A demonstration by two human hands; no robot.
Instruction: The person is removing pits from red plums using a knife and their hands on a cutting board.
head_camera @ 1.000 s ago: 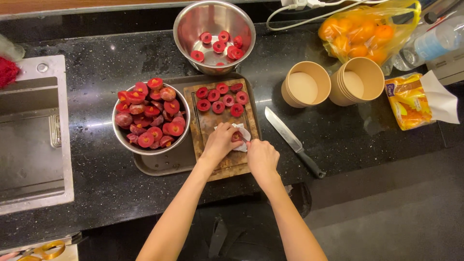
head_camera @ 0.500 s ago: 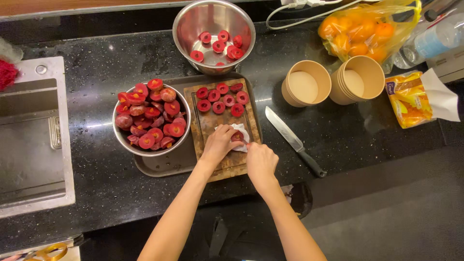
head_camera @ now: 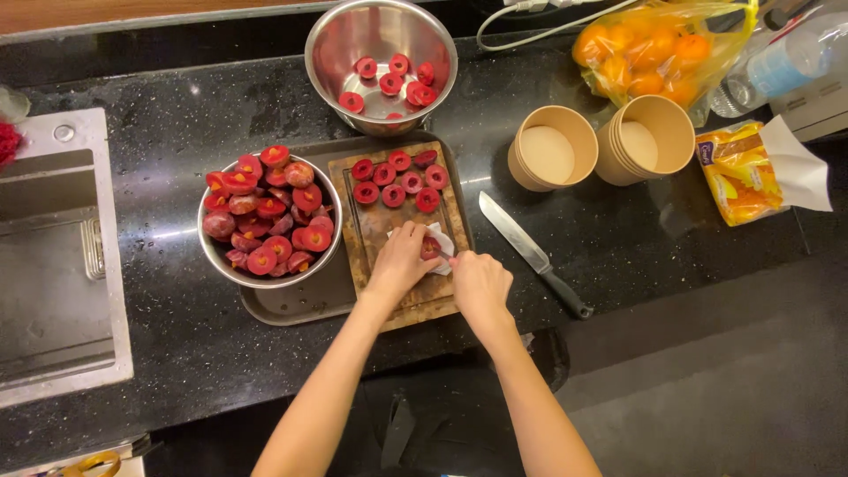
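Coring step: left hand [head_camera: 399, 262] fingers pinch a red fruit half [head_camera: 430, 248] on the board [head_camera: 382, 221]; right hand [head_camera: 478, 284], seemingly closed on a small tool, must scoop carefully.

Both bare forearms rise from the bottom edge and converge toward the middle. The left hand [head_camera: 402, 262] lies palm down, wrist nearly straight, fingers curled forward and pressed together at the tips. The right hand [head_camera: 480, 284] sits just beside it (a little lower in the view), knuckles up, fingers bent inward and pointing left toward the left fingertips. The two hands nearly touch; their elbows are well apart.
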